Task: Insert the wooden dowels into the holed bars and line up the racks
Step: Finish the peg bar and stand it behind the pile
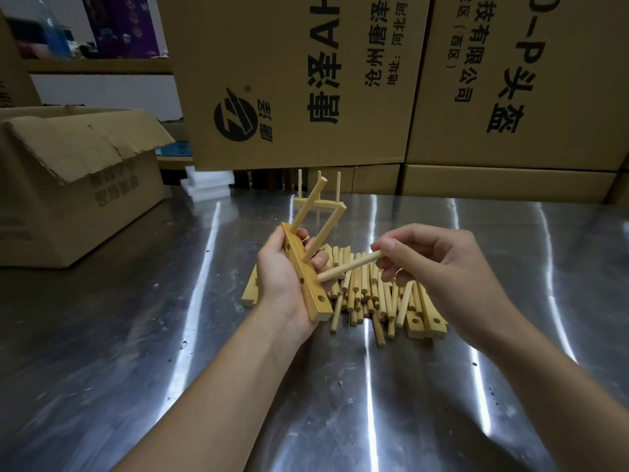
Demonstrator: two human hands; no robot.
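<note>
1. The pale, square-edged wooden holed bar [308, 291] has smooth flat faces and round holes drilled in a row along it. It is held tilted above the desk, just in front of the dowel pile, its near end lower.
2. 2 smooth round wooden dowels [325, 233] sit in its upper holes, slanting up and away, roughly parallel.
3. The left grip [282, 284] is curled round the bar from the left, palm against its side and fingers wrapped behind it.
4. The right grip [435, 267] pinches a third round wooden dowel [350, 266] between thumb and fingertips at its right end. The dowel's left end meets the bar at a lower hole; how deep it sits I cannot tell.
5. A loose pile of matching light wooden dowels [367, 294] lies on the shiny, streaked sheet-metal desk [442, 386], just behind both grips.
6. 2 spare holed wooden bars [429, 320] lie at the pile's right near edge. Another flat wooden bar [250, 294] lies at the left, partly hidden by the left grip.
7. A finished wooden rack [325, 201] with 3 thin upright dowels stands on the far part of the desk.
8. A creased, open brown cardboard box [68, 185] sits at the left. Large printed brown cardboard cartons [306, 80] stand stacked at the back, with white foam blocks [207, 185] beside them.
</note>
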